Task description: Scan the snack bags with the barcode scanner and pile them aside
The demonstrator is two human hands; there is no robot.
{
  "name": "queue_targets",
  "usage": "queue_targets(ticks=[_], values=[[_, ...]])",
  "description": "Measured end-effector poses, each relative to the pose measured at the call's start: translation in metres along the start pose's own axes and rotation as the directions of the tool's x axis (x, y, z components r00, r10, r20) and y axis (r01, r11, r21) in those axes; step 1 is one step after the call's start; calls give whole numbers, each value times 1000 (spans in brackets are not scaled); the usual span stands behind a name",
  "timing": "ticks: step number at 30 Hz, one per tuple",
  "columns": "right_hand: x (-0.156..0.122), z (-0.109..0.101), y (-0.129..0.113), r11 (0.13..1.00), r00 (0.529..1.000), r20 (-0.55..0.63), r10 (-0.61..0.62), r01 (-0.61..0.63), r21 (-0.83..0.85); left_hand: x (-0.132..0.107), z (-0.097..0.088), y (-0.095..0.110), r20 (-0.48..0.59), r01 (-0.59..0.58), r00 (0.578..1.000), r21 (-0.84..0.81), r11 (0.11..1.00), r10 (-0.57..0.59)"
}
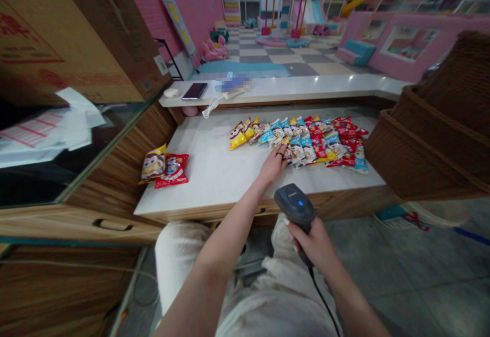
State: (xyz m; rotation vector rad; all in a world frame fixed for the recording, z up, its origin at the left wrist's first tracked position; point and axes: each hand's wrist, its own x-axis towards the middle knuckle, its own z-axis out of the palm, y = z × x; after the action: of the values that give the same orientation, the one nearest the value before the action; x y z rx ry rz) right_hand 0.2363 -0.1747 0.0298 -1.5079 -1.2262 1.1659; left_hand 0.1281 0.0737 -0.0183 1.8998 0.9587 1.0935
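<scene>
At the white counter [199, 173], a person's left hand [273, 166] lies open, its ringed fingers [281, 153] spread over the front edge of a crowd of snack packets [298, 143] without visibly pinching any. Those packets sit in overlapping rows toward the counter's far side, yellow at one end, blue in the middle, red at the other. The right hand [312, 247] is clenched around the grip of a handheld barcode scanner [294, 205], held just off the counter's front edge above the person's lap, with a blue light glowing on top and a black cable [323, 301] running down from its base. Two more packets [164, 166], one yellow and one red, lie apart near the counter's left edge. Beyond the counter's back edge, a raised ledge [306, 88] carries a phone [194, 91], a pixelated item [233, 84] and a white cord [212, 104]. Wicker baskets [413, 148] stand beside its right end, and a cardboard box [76, 35] looms to its left.
</scene>
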Motion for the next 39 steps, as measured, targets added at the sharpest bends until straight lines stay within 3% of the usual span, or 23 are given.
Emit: queue_targets(ticks=[3,5,8,10,12,15,19,26,39], values=[[1,4,-3,1000,1000,30,-2,2,-7,-16,-16,8,-99,48,992,-237,970,-73],[2,7,-3,1000,999,36,-8,8,2,-30,-30,11,-169,108,964,-465,879,-208],[2,13,-2,1000,999,31,-17,17,13,-51,-53,11,-196,187,848,-760,622,-493],[2,17,-1,1000,999,46,-17,16,20,-65,-70,10,-187,185,757,-857,481,-626],[2,22,-2,999,998,69,-13,11,32,-78,-86,8,-181,170,701,-897,408,-689],[2,31,-7,999,995,95,-1,-4,53,-95,-103,5,-193,174,670,-898,404,-717],[2,44,-18,999,997,71,8,-12,53,-107,-107,0,-226,204,668,-860,467,-709],[6,52,-32,1000,996,90,-4,5,-12,-110,-95,2,-249,158,712,-854,495,-657],[11,53,-25,998,992,109,-60,63,-25,-111,-94,-5,-211,193,751,-836,514,-626]])
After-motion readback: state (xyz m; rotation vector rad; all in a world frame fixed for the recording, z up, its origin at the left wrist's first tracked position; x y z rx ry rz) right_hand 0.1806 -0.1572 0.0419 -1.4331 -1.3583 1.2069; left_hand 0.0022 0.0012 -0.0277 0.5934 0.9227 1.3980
